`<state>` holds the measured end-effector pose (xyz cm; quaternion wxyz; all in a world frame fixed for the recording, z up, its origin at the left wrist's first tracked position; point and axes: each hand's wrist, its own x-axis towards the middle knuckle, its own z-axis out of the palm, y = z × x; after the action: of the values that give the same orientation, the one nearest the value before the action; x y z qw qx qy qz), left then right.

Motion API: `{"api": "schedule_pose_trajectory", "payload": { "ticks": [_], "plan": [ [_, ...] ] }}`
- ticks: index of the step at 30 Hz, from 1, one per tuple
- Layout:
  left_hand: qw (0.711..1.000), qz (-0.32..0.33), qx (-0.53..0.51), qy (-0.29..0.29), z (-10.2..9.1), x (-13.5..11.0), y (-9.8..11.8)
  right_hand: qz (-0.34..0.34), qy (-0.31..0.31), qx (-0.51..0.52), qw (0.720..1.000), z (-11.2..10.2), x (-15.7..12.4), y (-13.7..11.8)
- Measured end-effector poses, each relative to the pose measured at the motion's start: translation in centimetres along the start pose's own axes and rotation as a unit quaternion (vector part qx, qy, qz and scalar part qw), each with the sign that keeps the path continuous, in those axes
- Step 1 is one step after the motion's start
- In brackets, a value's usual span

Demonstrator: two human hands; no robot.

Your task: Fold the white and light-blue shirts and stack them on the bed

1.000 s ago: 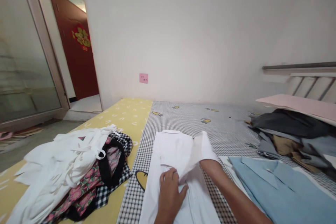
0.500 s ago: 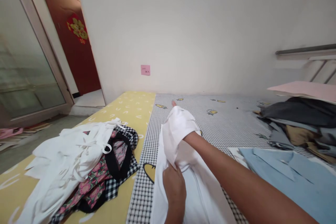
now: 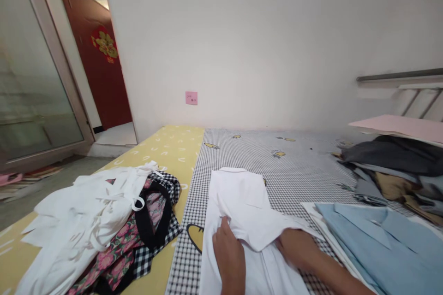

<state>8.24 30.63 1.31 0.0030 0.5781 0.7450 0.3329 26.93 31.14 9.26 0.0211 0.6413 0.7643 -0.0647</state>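
A white shirt (image 3: 240, 193) lies lengthwise on the black-and-white checked bed cover (image 3: 294, 166), collar end away from me. My left hand (image 3: 228, 253) rests on the shirt's middle with its fingers pinching a fold of the cloth. My right hand (image 3: 294, 249) is on the shirt's right side; its fingers are tucked under a flap of white cloth and do not show.
A heap of white, floral and checked clothes (image 3: 100, 221) lies on the yellow sheet (image 3: 166, 147) at left. A light blue shirt (image 3: 380, 239) lies at right, with a dark pile of garments (image 3: 398, 166) behind it. A glass door (image 3: 31, 78) stands at far left.
My right arm, stretched forward inside the white cloth half a second ago, has drawn back toward me. The shirt has dropped flat on the bed again. My left hand stays on it.
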Motion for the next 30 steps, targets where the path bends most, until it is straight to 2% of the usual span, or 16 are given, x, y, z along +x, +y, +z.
{"api": "schedule_pose_trajectory", "payload": {
  "ticks": [3, 5, 6, 8, 10, 11, 13, 17, 20, 24, 27, 30],
  "plan": [
    [1.0, 0.001, -0.001, 0.023, 0.6, 0.0, -0.3, -0.041, -0.111, -0.013, 0.993, -2.2, -2.9, 0.0],
    [0.999, -0.008, -0.008, 0.033, 0.8, -0.1, -0.4, -0.051, -0.171, 0.084, 0.98, -4.4, -2.8, -0.3],
    [0.999, -0.015, -0.011, 0.038, 0.8, -0.1, -0.5, -0.041, -0.167, 0.147, 0.974, -5.5, -2.0, -0.7],
    [0.999, -0.019, -0.017, 0.046, 0.9, -0.1, -0.6, -0.002, -0.093, 0.233, 0.968, -6.8, 0.7, -1.9],
    [0.998, -0.008, -0.019, 0.053, 1.2, -0.2, -0.8, 0.034, -0.028, 0.244, 0.969, -6.9, 4.0, -3.5],
    [0.998, -0.001, -0.017, 0.057, 1.4, -0.2, -0.9, 0.042, -0.02, 0.237, 0.97, -6.4, 5.6, -4.5],
    [0.998, 0.014, -0.008, 0.068, 2.0, -0.3, -1.2, 0.046, -0.044, 0.226, 0.972, -5.0, 8.2, -6.6],
    [0.996, 0.034, 0.007, 0.088, 2.9, -0.6, -1.6, 0.041, -0.05, 0.195, 0.979, -3.3, 11.0, -9.0],
    [0.996, 0.023, -0.001, 0.086, 2.9, -0.6, -1.4, 0.056, -0.009, 0.179, 0.982, -4.2, 12.6, -8.3],
    [0.997, 0.022, 0.011, 0.079, 2.4, -0.6, -0.9, 0.12, 0.069, 0.152, 0.979, -5.8, 14.3, -6.5],
    [0.996, 0.024, 0.034, 0.074, 2.0, -0.4, -0.7, 0.137, 0.089, 0.14, 0.977, -5.5, 14.4, -6.2],
    [0.995, 0.036, 0.055, 0.069, 1.7, -0.2, -0.6, 0.122, 0.114, 0.147, 0.975, -4.2, 13.5, -6.1]
  ]
}}
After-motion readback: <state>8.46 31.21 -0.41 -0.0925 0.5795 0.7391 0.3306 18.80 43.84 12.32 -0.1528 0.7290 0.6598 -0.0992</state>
